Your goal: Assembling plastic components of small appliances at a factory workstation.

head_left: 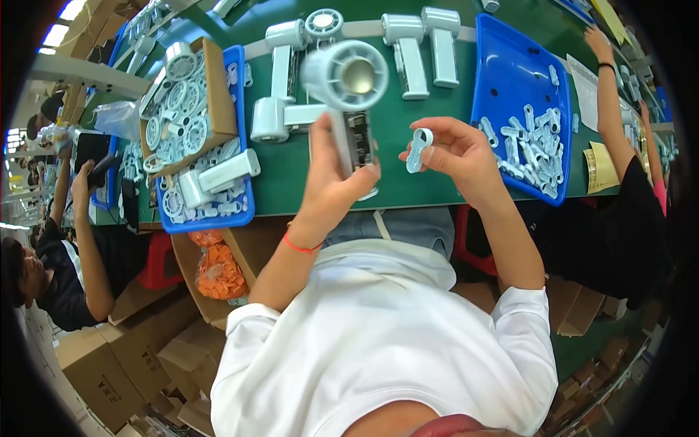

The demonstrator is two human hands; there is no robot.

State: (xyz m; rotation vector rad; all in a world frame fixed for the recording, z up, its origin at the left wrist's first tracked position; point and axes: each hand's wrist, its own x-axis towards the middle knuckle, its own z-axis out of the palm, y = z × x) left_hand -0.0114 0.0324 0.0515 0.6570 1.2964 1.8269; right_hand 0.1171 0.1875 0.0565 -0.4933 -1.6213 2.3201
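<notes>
My left hand (pixel 326 175) is wrapped round the handle of a pale blue handheld fan (pixel 348 75), held upright over the table. Its round head has a spoked ring, and one side of the handle is uncovered, showing dark inner parts. To the right, my right hand (pixel 466 156) pinches a small pale blue plastic piece (pixel 416 151) between thumb and fingers. That piece is narrow, with a ring at its upper end. The two hands are apart, and the piece does not touch the fan.
Several similar fans (pixel 409 62) lie on the green table (pixel 437 109). At right, a blue tray (pixel 510 65) bears small plastic pieces. At left, a cardboard box (pixel 222 91) of round parts rests in another blue tray (pixel 249 200). Co-workers (pixel 626 211) flank me.
</notes>
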